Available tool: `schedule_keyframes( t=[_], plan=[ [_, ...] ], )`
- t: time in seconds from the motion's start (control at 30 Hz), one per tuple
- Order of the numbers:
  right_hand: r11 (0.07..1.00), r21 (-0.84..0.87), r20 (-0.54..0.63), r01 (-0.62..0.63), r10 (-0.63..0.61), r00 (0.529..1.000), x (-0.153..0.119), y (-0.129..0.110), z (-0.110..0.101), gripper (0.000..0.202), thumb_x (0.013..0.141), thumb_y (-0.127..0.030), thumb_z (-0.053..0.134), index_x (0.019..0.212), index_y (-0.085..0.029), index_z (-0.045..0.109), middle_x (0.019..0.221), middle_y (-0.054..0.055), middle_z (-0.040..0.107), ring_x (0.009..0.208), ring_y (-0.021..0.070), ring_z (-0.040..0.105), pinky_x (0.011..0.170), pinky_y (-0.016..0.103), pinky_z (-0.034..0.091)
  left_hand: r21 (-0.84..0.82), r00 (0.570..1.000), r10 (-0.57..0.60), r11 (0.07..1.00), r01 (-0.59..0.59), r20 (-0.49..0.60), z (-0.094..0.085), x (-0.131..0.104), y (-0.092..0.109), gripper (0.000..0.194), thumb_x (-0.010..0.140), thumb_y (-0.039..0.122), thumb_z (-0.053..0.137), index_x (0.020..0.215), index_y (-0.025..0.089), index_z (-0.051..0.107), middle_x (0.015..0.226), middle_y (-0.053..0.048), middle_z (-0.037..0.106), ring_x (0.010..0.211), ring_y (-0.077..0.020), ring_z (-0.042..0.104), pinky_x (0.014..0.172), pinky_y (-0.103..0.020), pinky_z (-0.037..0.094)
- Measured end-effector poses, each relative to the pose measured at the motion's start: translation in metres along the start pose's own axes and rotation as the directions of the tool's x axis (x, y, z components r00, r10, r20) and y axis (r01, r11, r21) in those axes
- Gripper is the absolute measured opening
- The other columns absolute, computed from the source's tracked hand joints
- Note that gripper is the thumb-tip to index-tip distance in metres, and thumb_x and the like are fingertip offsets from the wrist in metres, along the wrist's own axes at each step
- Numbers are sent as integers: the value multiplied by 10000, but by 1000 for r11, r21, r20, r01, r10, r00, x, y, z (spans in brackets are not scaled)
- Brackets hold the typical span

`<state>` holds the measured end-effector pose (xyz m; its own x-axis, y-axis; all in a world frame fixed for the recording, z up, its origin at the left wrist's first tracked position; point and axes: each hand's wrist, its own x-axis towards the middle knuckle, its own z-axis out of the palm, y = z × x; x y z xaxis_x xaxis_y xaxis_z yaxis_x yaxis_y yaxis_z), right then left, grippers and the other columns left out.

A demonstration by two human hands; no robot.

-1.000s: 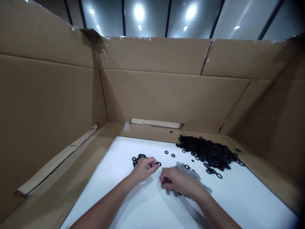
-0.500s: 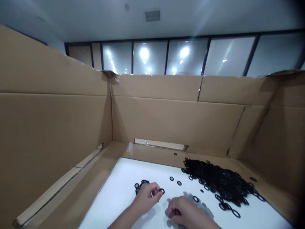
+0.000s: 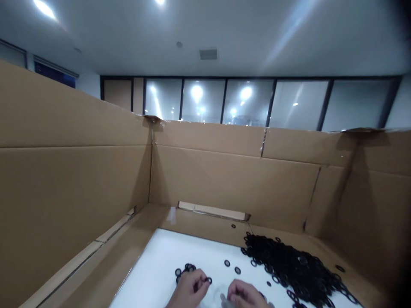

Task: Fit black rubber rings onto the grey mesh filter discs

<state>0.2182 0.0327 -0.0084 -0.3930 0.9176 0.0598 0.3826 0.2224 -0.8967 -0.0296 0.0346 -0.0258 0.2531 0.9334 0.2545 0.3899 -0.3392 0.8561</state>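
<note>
My left hand (image 3: pixel 191 289) pinches a black ring (image 3: pixel 208 280) between thumb and fingertips, above a white board (image 3: pixel 163 244). Right behind that hand lies a small cluster of black rings with grey centres (image 3: pixel 190 268), partly covered by it. My right hand (image 3: pixel 245 294) is closed a short way to the right, its fingers curled in. Whatever its fingertips hold, if anything, is hidden. Small grey discs (image 3: pixel 223 298) lie beside and under it, mostly cut off by the lower edge of the view. A large heap of black rings (image 3: pixel 289 267) covers the board's right side.
Cardboard walls (image 3: pixel 205 171) enclose the board on the left, back and right. Two grey-centred rings (image 3: pixel 237 270) lie loose between the hands and the heap. One small ring (image 3: pixel 233 226) rests on the cardboard beyond the board, another (image 3: pixel 340 268) at the right.
The view has tilted upward, so the board and hands sit lower in the picture. My left hand keeps its pinch on the black ring, and my right hand stays closed.
</note>
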Motion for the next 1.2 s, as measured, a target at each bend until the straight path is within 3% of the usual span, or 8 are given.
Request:
schedule_keyframes(
  t=[0.1,0.2,0.37,0.53,0.73,0.93,1.07,1.2],
  plan=[
    [976,212,-56,-52,65,996,-5,0,9,357,822,-551,627,874,-199,650,630,-26,530,543,131,477,561,277,377,7,997,53,999,-53,-51,-2,-10,7,381,919,497,534,733,167,579,589,26,449,577,-118,408,599,-250,306],
    [961,272,-97,-57,86,992,-8,5,10,348,837,-523,619,913,-185,653,679,-9,576,555,130,496,561,270,390,21,996,77,997,-76,-41,-1,-16,8,337,934,447,530,766,162,596,589,29,455,561,-109,404,585,-241,297],
    [991,121,-116,-60,74,990,-10,18,3,195,827,-357,615,914,-192,673,686,-14,568,618,153,534,595,275,426,56,996,86,995,-86,9,2,-18,2,269,944,377,525,804,161,604,592,29,468,555,-110,429,587,-238,305],
    [980,-200,-46,-11,2,999,-17,4,-1,197,780,-192,586,884,-224,751,896,31,697,836,206,612,767,316,443,41,996,93,995,-93,4,0,-18,1,274,948,361,519,773,161,585,588,33,449,550,-106,420,581,-232,314],
    [985,-165,-6,38,-39,999,-21,-18,-4,203,876,-236,555,933,-236,750,945,39,694,850,209,615,784,330,446,32,995,98,995,-97,-9,-2,-17,5,239,936,348,546,806,160,614,591,36,470,542,-96,419,569,-224,317],
    [968,187,-154,166,-138,978,-5,-46,-2,216,887,-403,646,884,-207,738,930,49,623,742,172,593,693,321,507,-15,988,153,988,-153,4,-10,2,53,274,940,388,548,804,171,646,584,28,551,530,-93,442,559,-221,340],
    [906,354,-273,233,-139,952,14,-83,-7,254,756,-418,806,886,-211,737,872,37,661,693,166,619,691,341,529,-63,989,129,990,-124,77,-33,23,99,273,911,407,584,775,180,649,674,11,640,561,-99,515,566,-216,392],
    [853,426,-391,302,-128,912,29,-121,-20,325,713,-379,854,972,-230,727,830,26,693,763,178,653,732,335,544,-79,992,125,989,-126,-10,-60,38,127,295,887,445,628,763,178,641,715,2,666,635,-119,582,605,-222,442]
  ],
)
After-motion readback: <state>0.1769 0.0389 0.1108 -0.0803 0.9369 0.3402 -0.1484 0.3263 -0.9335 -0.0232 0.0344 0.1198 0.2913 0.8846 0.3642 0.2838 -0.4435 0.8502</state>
